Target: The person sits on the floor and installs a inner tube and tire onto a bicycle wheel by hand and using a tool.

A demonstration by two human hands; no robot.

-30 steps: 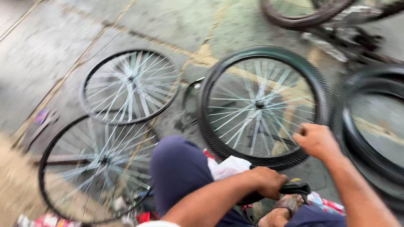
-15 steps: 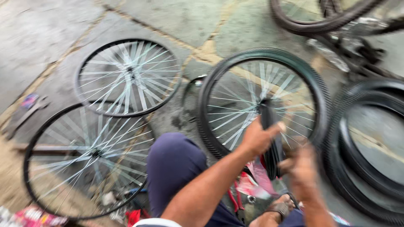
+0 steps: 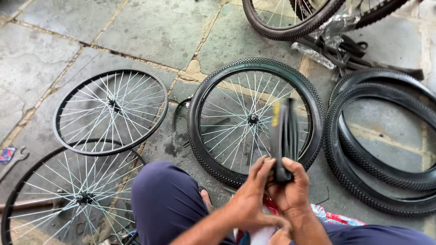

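Both my hands grip the lower end of a folded black inner tube [image 3: 284, 136] that stands upright in front of me. My left hand [image 3: 250, 195] holds it from the left side and my right hand [image 3: 293, 190] wraps it from the right. Just beyond the tube a spoked wheel with a knobby black tyre [image 3: 254, 118] lies flat on the stone floor. My knee in dark blue trousers [image 3: 165, 204] is at the bottom of the view.
Two bare spoked rims lie at the left, one [image 3: 111, 111] farther, one [image 3: 68, 195] nearer. Two loose black tyres [image 3: 386, 145] lie stacked at the right. Another tyred wheel [image 3: 290, 18] and clear plastic wrapping [image 3: 318, 52] lie at the top. A spanner [image 3: 11, 159] rests at the far left.
My hands have come together and raised the folded black tube upright over the tyred wheel. One second ago they were apart and low near my lap.
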